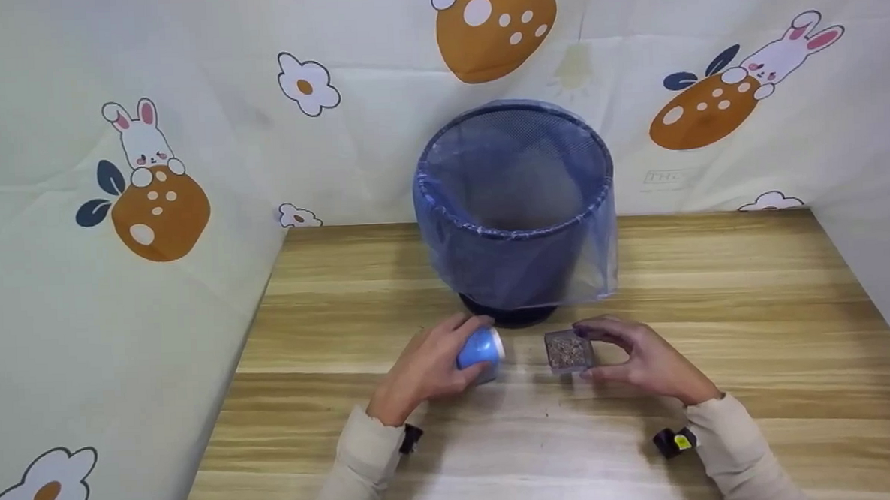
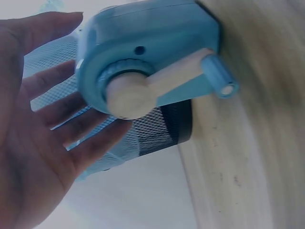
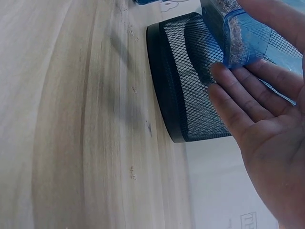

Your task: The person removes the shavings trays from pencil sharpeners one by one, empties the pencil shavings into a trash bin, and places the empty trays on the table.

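Observation:
A blue hand-crank pencil sharpener [image 1: 479, 354] is in my left hand [image 1: 429, 365], thumb on the near side and fingers on the far side. Its pale crank arm [image 2: 176, 72] with a blue knob shows in the left wrist view. My right hand [image 1: 654, 362] holds a clear shavings drawer [image 1: 569, 352] between thumb and fingertips. Pencil shavings [image 3: 236, 40] fill much of that drawer. Sharpener and drawer are apart, side by side in front of the waste bin [image 1: 517, 277].
The black mesh bin, lined with a translucent blue bag [image 1: 445, 242], stands at the back of the wooden table [image 1: 328, 315] by a printed cloth wall [image 1: 366, 156]. Small crumbs of shavings [image 3: 133, 172] lie on the tabletop. Dark wrist devices [image 1: 675, 443] sit by both sleeves.

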The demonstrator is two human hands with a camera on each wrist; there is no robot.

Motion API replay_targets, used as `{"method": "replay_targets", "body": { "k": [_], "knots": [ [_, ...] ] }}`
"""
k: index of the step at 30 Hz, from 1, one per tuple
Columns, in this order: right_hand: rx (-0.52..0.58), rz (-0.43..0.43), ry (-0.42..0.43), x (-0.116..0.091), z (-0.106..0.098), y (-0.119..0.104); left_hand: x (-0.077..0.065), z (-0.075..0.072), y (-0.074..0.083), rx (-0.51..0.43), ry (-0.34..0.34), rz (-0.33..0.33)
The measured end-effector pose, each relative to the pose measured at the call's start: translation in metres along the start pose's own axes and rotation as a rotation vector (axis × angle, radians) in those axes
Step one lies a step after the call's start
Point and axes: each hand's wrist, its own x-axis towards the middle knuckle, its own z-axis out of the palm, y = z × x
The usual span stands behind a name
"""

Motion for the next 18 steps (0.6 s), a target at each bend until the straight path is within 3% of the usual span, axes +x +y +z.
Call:
{"method": "replay_targets", "body": {
  "k": [8, 12, 18],
  "knots": [
    [0.034, 0.002, -0.007, -0.002, -0.002, 0.001, 0.006, -0.012, 0.005, 0.025, 0.181, 0.125],
    [0.01, 0.009, -0.007, -0.003, -0.005, 0.001, 0.009, -0.02, 0.008, 0.016, 0.247, 0.156],
    [-0.018, 0.021, 0.005, -0.003, -0.007, -0.03, 0.014, -0.032, 0.018, 0.025, 0.338, 0.17]
  ]
}}
